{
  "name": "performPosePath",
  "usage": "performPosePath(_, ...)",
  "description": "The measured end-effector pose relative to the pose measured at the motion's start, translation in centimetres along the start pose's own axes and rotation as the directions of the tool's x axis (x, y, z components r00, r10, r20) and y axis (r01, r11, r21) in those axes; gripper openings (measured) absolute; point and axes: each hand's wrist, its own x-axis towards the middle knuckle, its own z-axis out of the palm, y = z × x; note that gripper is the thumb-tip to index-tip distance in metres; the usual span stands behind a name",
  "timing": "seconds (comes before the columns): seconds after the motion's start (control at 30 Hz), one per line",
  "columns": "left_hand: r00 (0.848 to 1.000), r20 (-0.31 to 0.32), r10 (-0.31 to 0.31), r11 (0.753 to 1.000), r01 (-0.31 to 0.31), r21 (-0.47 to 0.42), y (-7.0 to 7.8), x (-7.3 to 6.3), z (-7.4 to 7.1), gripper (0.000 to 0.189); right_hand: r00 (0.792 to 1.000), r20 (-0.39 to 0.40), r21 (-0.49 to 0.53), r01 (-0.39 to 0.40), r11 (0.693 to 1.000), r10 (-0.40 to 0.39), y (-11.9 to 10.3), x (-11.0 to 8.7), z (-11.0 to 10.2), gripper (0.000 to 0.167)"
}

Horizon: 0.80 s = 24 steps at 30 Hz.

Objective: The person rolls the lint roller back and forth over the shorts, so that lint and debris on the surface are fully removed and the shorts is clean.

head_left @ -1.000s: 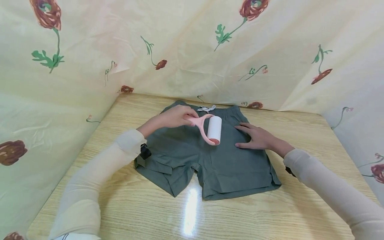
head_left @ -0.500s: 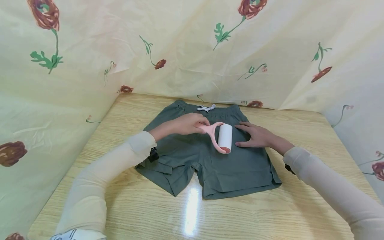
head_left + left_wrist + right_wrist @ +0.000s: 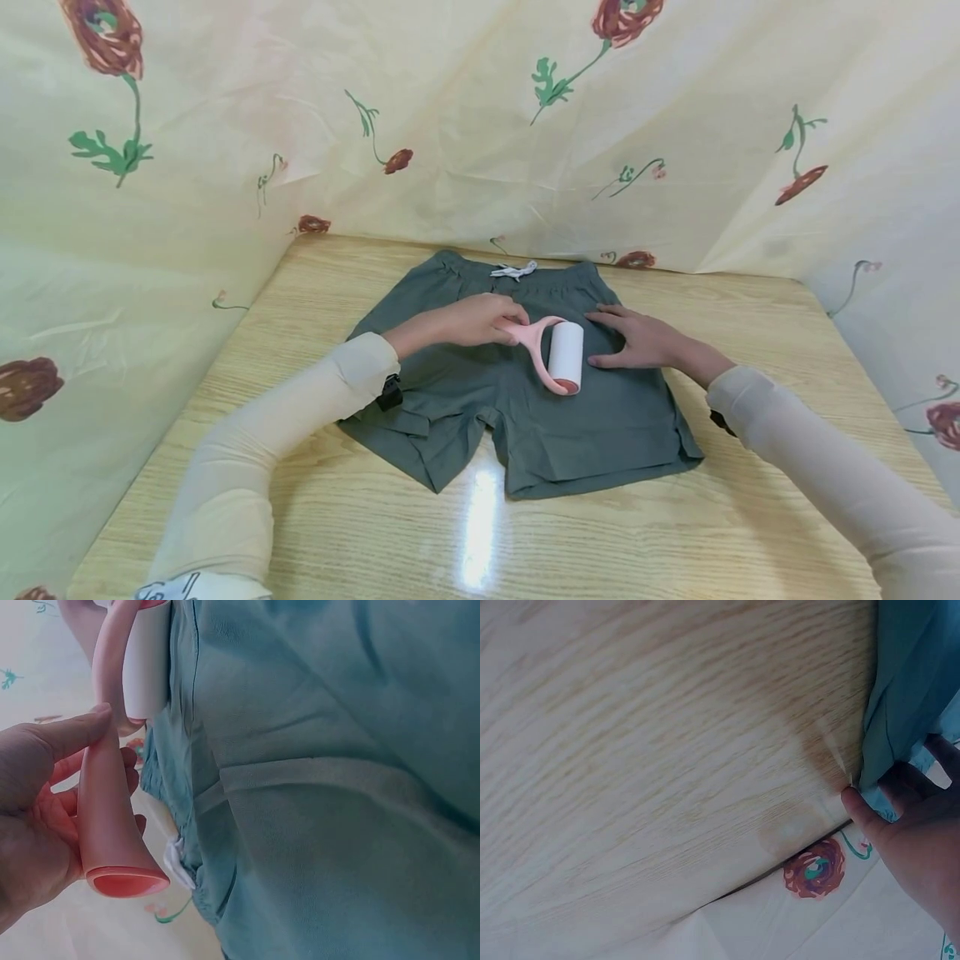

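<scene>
Dark green drawstring shorts (image 3: 600, 425) lie spread on the wooden table, waistband at the far side. My left hand (image 3: 483, 319) grips the pink handle of a lint roller (image 3: 566, 354), its white cylinder at the upper part of the right-hand leg. In the left wrist view the fingers of the left hand (image 3: 37, 795) wrap the handle (image 3: 109, 802), whose flared end faces the camera. My right hand (image 3: 637, 339) rests on the shorts just right of the roller, fingers spread. The right wrist view shows this hand (image 3: 922, 817) at the edge of the cloth (image 3: 907, 682).
The pale wood table (image 3: 375, 542) extends around the shorts. A flower-printed cream curtain (image 3: 465, 108) hangs along its back and sides. A white drawstring (image 3: 514, 271) is tied at the waistband. The left leg's hem (image 3: 397, 421) is partly folded and creased.
My left hand has carried the lint roller right and toward me, from the middle of the shorts onto the right-hand leg. The right hand has stayed in place.
</scene>
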Motion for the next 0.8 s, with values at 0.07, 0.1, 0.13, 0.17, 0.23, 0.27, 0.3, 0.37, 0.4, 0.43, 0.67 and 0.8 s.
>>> performPosePath(0.07, 1.000, 0.000, -0.002, 1.000, 0.002, -0.004, 0.0, 0.0, 0.0, 0.035, 1.000, 0.001, 0.003, -0.001, 1.000, 0.001, 0.0, 0.0, 0.0, 0.090)
performPosePath(0.1, 1.000, 0.000, -0.003, 1.000, 0.003, -0.005, 0.0, 0.0, 0.0, 0.035, 1.000, 0.002, 0.003, -0.002, 1.000, 0.002, 0.0, 0.0, 0.0, 0.090)
performPosePath(0.13, 1.000, 0.000, -0.006, 1.000, 0.006, -0.007, 0.0, 0.0, 0.0, 0.034, 1.000, 0.002, 0.004, -0.002, 1.000, 0.002, 0.0, 0.0, 0.0, 0.090)
performPosePath(0.17, 1.000, 0.000, -0.007, 1.000, 0.007, -0.008, 0.0, 0.0, 0.0, 0.034, 1.000, 0.002, 0.004, -0.003, 1.000, 0.003, 0.0, 0.0, 0.0, 0.090)
performPosePath(0.23, 1.000, 0.001, -0.010, 1.000, 0.010, -0.014, -0.1, 0.0, 0.1, 0.032, 1.000, 0.001, 0.003, -0.005, 1.000, 0.005, 0.1, 0.1, 0.0, 0.090)
performPosePath(0.27, 1.000, 0.002, -0.011, 1.000, 0.011, -0.019, -0.1, -0.1, 0.1, 0.030, 1.000, -0.001, 0.000, -0.006, 1.000, 0.006, 0.1, 0.1, 0.1, 0.090)
performPosePath(0.3, 1.000, 0.004, -0.010, 1.000, 0.010, -0.022, -0.2, -0.1, 0.2, 0.029, 1.000, -0.003, -0.002, -0.005, 1.000, 0.005, 0.1, 0.2, 0.1, 0.090)
performPosePath(0.37, 1.000, 0.009, -0.009, 0.999, 0.009, -0.032, -0.5, -0.2, 0.2, 0.027, 1.000, -0.006, -0.007, -0.003, 1.000, 0.003, 0.1, 0.2, 0.3, 0.090)
performPosePath(0.4, 1.000, 0.011, -0.008, 0.999, 0.008, -0.041, -0.6, -0.3, 0.2, 0.026, 1.000, -0.007, -0.010, -0.001, 1.000, 0.001, 0.1, 0.3, 0.3, 0.090)
performPosePath(0.43, 1.000, 0.013, -0.006, 0.999, 0.007, -0.048, -0.7, -0.5, 0.2, 0.026, 1.000, -0.008, -0.014, 0.001, 1.000, -0.001, 0.1, 0.3, 0.3, 0.089)
performPosePath(0.67, 1.000, 0.005, 0.000, 0.997, 0.000, -0.082, -1.6, -1.6, -0.3, 0.028, 1.000, -0.002, 0.000, -0.002, 1.000, 0.002, 0.0, 0.2, 0.1, 0.089)
performPosePath(0.8, 1.000, 0.014, -0.001, 0.995, 0.002, -0.095, -1.9, -2.2, -0.9, 0.029, 1.000, 0.002, 0.004, -0.001, 1.000, 0.001, 0.0, 0.2, 0.0, 0.089)
